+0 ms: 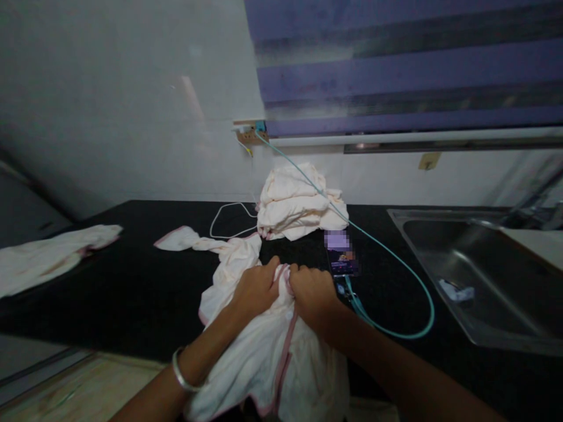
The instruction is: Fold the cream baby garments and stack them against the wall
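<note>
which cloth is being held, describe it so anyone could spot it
On the black countertop, left of the steel sink, it is the cream cloth at the front edge, gripped by the left hand and right hand. Unlike the folded pile behind, it hangs crumpled, pink-trimmed.

Dim indoor light, cool cast. Black countertop [109,281] swallows detail, nearly featureless. Soft glare streak on white wall [193,99]. Window blind [396,64] smeared by motion blur. Phone screen [341,252] glows, partly pixelated. Wide-angle bending at edges; sink [484,275] skewed. Forearms at the bottom in shadow.
</note>
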Available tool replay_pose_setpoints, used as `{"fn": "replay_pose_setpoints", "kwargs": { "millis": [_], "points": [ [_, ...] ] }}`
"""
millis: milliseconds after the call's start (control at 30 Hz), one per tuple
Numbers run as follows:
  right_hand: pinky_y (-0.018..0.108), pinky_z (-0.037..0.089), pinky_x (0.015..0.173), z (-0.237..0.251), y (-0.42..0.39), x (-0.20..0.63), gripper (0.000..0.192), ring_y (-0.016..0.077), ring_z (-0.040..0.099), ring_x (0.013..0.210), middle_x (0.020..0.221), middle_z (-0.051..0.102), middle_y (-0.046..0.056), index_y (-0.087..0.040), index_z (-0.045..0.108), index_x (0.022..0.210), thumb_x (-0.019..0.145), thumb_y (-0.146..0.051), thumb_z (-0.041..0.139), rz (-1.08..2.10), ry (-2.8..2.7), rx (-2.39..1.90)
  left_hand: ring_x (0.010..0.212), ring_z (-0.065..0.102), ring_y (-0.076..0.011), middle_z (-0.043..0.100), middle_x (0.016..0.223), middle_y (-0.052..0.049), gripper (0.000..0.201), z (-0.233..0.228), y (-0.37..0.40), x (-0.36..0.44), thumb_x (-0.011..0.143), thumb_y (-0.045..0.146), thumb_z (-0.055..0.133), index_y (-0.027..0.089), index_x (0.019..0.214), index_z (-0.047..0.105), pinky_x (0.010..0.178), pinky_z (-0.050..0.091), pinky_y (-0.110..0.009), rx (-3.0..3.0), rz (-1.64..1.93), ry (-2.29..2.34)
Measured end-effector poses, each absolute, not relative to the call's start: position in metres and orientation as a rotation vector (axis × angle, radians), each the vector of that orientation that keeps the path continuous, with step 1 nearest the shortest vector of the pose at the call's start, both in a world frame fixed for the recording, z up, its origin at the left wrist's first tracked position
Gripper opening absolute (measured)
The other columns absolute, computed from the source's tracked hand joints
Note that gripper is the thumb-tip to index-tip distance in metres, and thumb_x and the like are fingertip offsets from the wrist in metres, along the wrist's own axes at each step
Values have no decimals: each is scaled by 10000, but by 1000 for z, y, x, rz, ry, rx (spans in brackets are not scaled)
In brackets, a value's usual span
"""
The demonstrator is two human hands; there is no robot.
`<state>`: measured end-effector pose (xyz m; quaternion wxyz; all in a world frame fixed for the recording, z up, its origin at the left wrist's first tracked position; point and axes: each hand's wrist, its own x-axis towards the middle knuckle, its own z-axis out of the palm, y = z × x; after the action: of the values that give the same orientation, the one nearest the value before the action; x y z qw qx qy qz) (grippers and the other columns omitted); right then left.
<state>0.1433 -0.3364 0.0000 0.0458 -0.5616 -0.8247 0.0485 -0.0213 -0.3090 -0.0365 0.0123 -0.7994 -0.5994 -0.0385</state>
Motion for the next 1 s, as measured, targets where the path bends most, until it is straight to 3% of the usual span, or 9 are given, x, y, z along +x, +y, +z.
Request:
{"fn": "replay_pose_setpoints", "kwargs": {
  "millis": [233,433,667,833,1000],
  "points": [
    [315,589,780,1,-337,142,220,251,730,1031,1150,676,167,-138,562,1213,1016,-164,468,73,-2477,-1748,864,664,-277,653,882,-105,293,-44,-309,-22,1031,380,250,199,1026,481,777,488,-376,-2469,-463,-1854],
    [315,585,758,-3,-334,138,275,234,757,946,1107,703,142,-165,517,1275,1059,-174,346,114,-2455,-1804,1028,625,-295,624,1106,-169,383,-47,-308,-24,1025,421,311,132,1202,489,904,520,-440,-2521,-869,-1729],
    [355,574,751,-7,-329,142,224,277,744,950,1062,717,131,-177,557,1215,998,-194,504,165,-2449,-1814,1063,608,-297,635,1118,-160,362,-50,-305,-24,1012,392,391,136,1230,523,956,504,-467,-2550,-958,-1673],
    [379,553,801,-14,-324,144,239,298,674,1061,1149,684,147,-168,595,1175,947,-150,525,137,-2435,-1724,1152,575,-306,634,1215,-154,378,-50,-301,-27,1006,407,400,157,1239,562,1014,454,-489,-2672,-948,-1496],
    [325,510,869,-33,-313,150,281,248,658,1056,1164,685,128,-170,593,1184,908,-212,567,331,-2501,-1412,1126,579,-285,663,1149,-119,347,-51,-300,-31,1028,417,386,178,1165,597,991,439,-464,-2767,-891,-1498]
  ]
}}
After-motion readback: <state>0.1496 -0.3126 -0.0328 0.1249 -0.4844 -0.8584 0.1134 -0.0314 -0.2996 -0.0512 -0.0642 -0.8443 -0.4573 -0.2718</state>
